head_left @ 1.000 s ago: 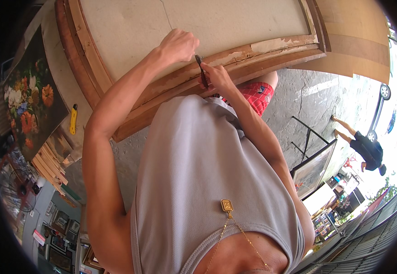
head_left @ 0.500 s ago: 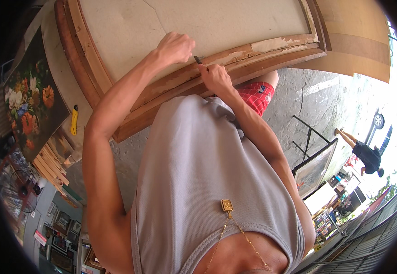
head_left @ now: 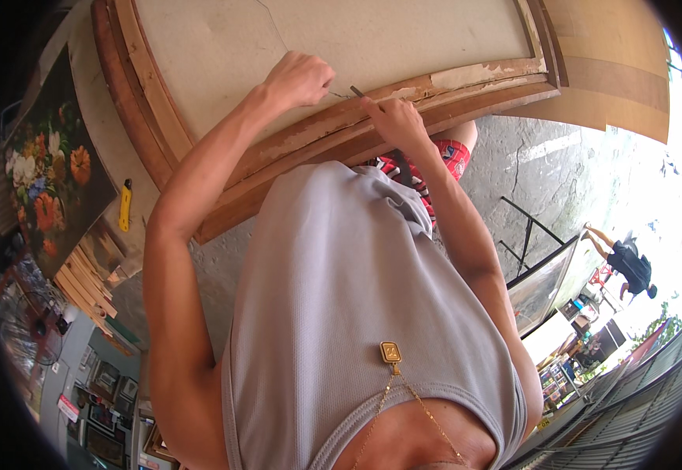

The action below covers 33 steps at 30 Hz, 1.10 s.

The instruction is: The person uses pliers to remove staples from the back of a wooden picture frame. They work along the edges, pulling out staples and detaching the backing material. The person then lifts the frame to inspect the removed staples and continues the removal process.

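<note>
A large wooden frame [head_left: 466, 78] with a pale backing board [head_left: 357, 35] lies before me, its near rail worn and patched with peeling paint. My left hand [head_left: 302, 77] is closed over the board, pinching a thin wire [head_left: 277, 30]. That wire runs up across the board from the fist, and a short end pokes out on the right side. Just right of it, my right hand [head_left: 396, 124] grips a slim dark metal tool [head_left: 357, 92] above the near rail. Only its tip shows, close to the wire's end; its kind I cannot make out.
Left of the frame lie a yellow utility knife [head_left: 125, 205], a floral painting [head_left: 51, 172] and wooden strips [head_left: 82, 286]. Brown board sheets [head_left: 615, 70] sit at the far right. A framed picture [head_left: 545, 286] leans on the right, with a person [head_left: 631, 266] beyond.
My right hand has moved right and slightly down with the tool, whose tip now points up-left near the wire's end. My left hand has barely shifted. The distant person has changed pose.
</note>
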Motion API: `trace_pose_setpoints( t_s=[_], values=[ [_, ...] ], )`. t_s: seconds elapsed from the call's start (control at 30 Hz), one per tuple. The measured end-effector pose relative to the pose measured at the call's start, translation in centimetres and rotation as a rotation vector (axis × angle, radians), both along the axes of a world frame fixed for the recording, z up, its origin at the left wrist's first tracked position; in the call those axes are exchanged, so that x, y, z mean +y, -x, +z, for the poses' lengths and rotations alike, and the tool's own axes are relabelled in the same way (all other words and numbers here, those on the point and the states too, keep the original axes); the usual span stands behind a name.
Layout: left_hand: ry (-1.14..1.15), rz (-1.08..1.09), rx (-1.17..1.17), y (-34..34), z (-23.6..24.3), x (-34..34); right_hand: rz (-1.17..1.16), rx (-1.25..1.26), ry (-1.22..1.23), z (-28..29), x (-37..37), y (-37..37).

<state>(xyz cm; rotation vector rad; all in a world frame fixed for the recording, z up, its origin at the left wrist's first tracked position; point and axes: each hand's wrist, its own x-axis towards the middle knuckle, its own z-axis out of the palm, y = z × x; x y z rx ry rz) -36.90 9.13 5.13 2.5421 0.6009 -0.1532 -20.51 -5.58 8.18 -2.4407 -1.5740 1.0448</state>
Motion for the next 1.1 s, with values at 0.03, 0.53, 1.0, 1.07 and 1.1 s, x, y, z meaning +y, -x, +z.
trace_pose_setpoints(
  t_s=[0.03, 0.53, 1.0, 1.07, 1.1],
  values=[
    [-0.007, -0.016, 0.009, -0.1, -0.2, 0.1, 0.023, -0.018, -0.038, 0.2, 0.1, 0.1],
    [-0.167, -0.199, 0.049, -2.6, 2.3, 0.7, 0.503, -0.105, -0.299, -0.9, 2.7, -2.3],
    [-0.079, -0.17, -0.066, -1.8, 1.2, 1.2, 0.726, 0.071, -0.092, -2.6, 7.6, -5.1],
    [-0.069, -0.161, -0.058, -1.6, 1.0, 1.3, 0.748, 0.045, -0.042, -2.2, 8.1, -5.0],
    [-0.063, -0.157, -0.053, -1.5, 1.0, 1.3, 0.758, 0.032, -0.017, -2.1, 8.3, -4.9]
  ],
)
